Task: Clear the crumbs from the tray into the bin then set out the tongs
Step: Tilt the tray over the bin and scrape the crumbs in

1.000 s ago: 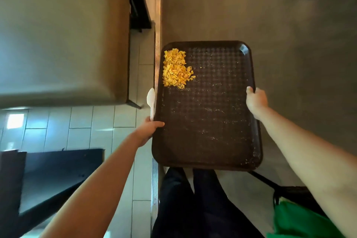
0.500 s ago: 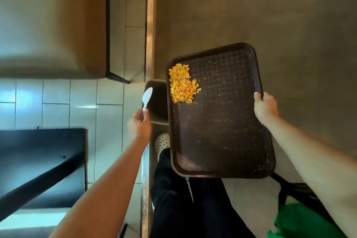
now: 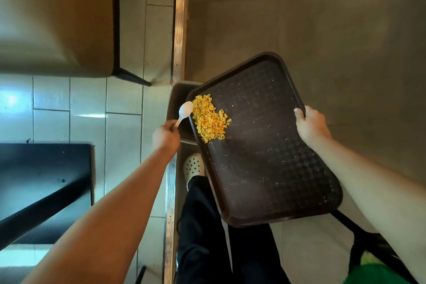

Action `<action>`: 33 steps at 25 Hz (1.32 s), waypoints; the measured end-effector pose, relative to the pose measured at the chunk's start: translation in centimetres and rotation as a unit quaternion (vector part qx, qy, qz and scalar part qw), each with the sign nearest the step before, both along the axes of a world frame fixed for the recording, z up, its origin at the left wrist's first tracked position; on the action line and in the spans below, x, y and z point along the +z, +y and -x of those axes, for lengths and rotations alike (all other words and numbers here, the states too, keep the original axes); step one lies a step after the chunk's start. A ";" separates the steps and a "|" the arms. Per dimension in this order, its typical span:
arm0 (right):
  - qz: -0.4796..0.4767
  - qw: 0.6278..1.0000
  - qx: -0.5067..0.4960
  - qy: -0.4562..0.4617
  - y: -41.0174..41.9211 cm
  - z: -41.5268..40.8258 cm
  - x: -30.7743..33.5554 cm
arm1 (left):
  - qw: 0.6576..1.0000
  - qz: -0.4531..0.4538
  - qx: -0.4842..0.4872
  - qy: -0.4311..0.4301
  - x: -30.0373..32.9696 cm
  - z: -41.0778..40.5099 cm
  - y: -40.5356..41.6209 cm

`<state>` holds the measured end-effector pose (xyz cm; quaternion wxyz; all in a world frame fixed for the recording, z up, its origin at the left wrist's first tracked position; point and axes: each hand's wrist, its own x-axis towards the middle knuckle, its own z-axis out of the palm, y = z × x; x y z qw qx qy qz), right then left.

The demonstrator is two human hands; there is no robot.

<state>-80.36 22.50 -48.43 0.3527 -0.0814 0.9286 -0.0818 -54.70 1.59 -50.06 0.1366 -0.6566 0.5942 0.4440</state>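
Head view: one tray (image 3: 272,157), one heap of crumbs (image 3: 208,121), one spoon (image 3: 184,112), one bin (image 3: 178,108). The tray's long axis runs from upper left to lower right, its crumb-bearing corner over the bin. The right hand (image 3: 310,123) grips the tray's right rim; the left hand (image 3: 166,135) pinches the spoon's handle, bowl up and right (just beside the crumbs). Since half a second ago the tray has turned further left over the bin, and the spoon has closed on the heap. One shoe (image 3: 193,165) shows below.
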 end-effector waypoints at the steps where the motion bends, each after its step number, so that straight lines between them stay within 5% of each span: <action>1: -0.006 1.000 0.010 0.000 -0.1 0.0 -0.3 | 1.000 -0.006 -0.002 0.003 -0.5 -0.2 0.1; 18: -0.006 0.997 0.080 0.007 -1.0 0.2 -3.7 | 0.981 0.024 -0.190 -0.041 -6.5 -0.7 1.8; 27: -0.021 0.996 0.080 0.021 -0.9 0.0 -4.2 | 0.999 0.028 -0.039 0.014 -6.7 -2.2 3.8; 33: -0.026 0.997 0.069 0.012 -0.8 -0.5 -4.0 | 0.996 -0.058 0.070 -0.024 -6.1 -5.0 10.7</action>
